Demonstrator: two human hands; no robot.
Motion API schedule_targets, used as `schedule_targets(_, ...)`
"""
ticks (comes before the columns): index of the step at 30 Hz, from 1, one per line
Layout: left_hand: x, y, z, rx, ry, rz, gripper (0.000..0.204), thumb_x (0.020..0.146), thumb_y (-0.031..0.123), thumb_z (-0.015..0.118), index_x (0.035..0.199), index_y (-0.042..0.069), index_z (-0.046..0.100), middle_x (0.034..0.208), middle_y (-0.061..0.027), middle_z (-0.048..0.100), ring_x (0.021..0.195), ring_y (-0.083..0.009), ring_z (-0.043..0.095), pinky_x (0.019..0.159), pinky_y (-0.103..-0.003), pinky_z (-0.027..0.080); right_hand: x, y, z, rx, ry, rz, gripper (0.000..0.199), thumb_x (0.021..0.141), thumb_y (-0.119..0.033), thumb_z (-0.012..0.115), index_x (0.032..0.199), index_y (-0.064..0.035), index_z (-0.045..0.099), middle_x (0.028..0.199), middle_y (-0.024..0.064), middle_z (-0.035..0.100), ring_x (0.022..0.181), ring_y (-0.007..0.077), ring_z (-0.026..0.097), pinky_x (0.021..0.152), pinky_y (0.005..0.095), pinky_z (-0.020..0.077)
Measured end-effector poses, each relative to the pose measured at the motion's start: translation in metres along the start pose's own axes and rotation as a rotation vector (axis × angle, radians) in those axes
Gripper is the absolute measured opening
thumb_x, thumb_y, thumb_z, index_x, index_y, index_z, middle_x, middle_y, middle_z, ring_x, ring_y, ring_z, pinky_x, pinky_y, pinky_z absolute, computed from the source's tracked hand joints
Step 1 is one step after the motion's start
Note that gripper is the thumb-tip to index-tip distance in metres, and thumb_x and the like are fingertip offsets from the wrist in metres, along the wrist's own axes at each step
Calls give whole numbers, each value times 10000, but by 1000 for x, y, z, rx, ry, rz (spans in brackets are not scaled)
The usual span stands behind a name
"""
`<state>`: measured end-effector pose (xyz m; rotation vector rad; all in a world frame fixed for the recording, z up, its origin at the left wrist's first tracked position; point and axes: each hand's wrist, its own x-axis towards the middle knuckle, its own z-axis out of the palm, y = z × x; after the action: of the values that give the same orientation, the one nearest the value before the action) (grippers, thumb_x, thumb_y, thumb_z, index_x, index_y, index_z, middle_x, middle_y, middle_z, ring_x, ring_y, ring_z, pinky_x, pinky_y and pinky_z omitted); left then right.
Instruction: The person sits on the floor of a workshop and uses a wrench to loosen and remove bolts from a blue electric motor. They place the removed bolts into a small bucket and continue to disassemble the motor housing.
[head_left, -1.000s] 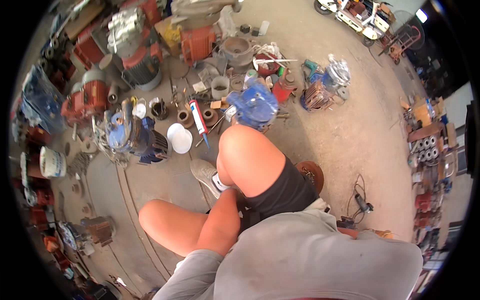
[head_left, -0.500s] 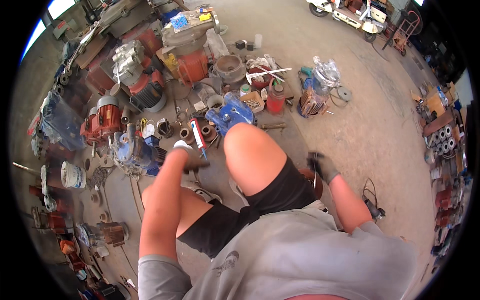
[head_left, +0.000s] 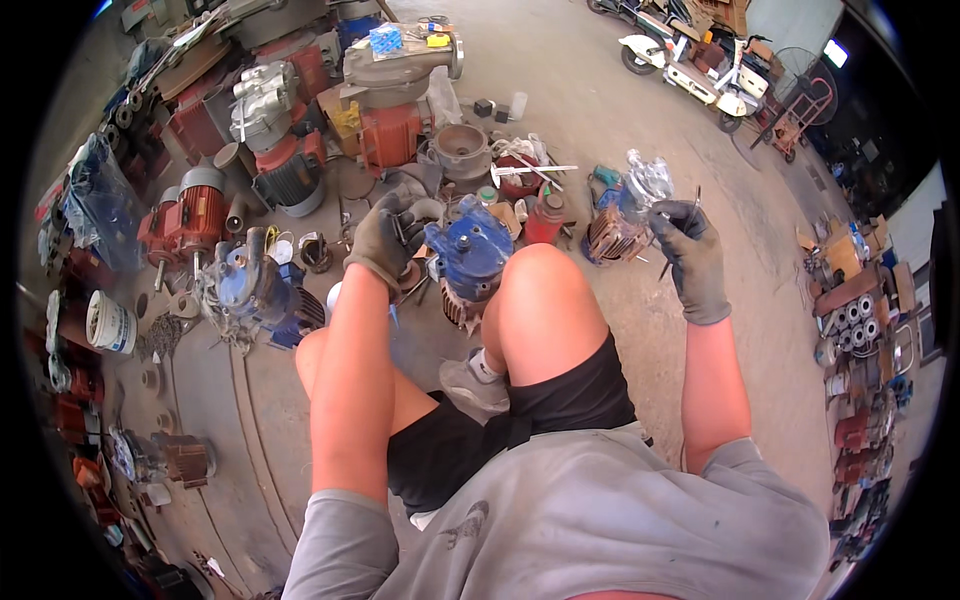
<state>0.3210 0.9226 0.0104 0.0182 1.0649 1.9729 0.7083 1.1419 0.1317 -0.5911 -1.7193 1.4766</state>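
My left hand [head_left: 385,238] is resting just left of the motor housing [head_left: 470,255] in front of my knee [head_left: 540,300]; my right hand [head_left: 692,250] is hovering right, beside the wound stator [head_left: 612,235].

1. My landmark is the grey metal funnel-shaped housing [head_left: 461,150] on the concrete floor
2. Left of it sits my orange motor block [head_left: 392,135], and further left a grey-and-red motor [head_left: 285,170]
3. Well left of it, a red electric motor [head_left: 185,215] stands near a blue plastic bag [head_left: 95,205]
4. Far below-left of it is a white bucket [head_left: 108,322]
5. Just right of it I see a red bottle [head_left: 545,215]
6. Far upper right of it stands a white scooter [head_left: 680,62]
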Motion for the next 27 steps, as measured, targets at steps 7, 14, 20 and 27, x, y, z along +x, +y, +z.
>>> schedule_targets(7, 12, -7, -18, 9, -45, -18, 286, 1130, 299, 553, 1146, 53, 697, 910, -55, 720, 763, -191, 691, 652, -321, 575, -35, -66, 73, 44, -133, 125, 241, 986, -97, 733, 1215, -22, 738, 1023, 5, 718, 866, 61, 619, 754, 224, 471)
schedule_targets(14, 4, -7, -13, 250, -225, 91, 258, 1111, 246, 584, 1235, 67, 721, 822, 42, 632, 694, -88, 591, 591, -229, 453, 8, -56, 130, -466, -432, 38, 244, 915, -159, 781, 1110, -14, 766, 977, 66, 779, 842, 139, 712, 773, 324, 566)
schedule_targets(20, -10, -15, 0, 130, -90, -41, 247, 1039, 41, 645, 1278, 51, 705, 839, 23, 575, 739, -103, 590, 637, -319, 496, 73, 53, 109, -826, -588, 0, 326, 816, -256, 839, 1034, -25, 767, 877, 175, 767, 812, 273, 738, 793, 393, 578)
schedule_targets(27, -26, -35, -5, 294, -29, -34, 261, 1022, 105, 739, 1267, 76, 655, 852, 4, 630, 653, -94, 564, 562, -262, 441, 111, 190, 94, -630, -644, 98, 302, 862, -227, 810, 1086, -26, 775, 982, 212, 779, 891, 349, 745, 859, 432, 576)
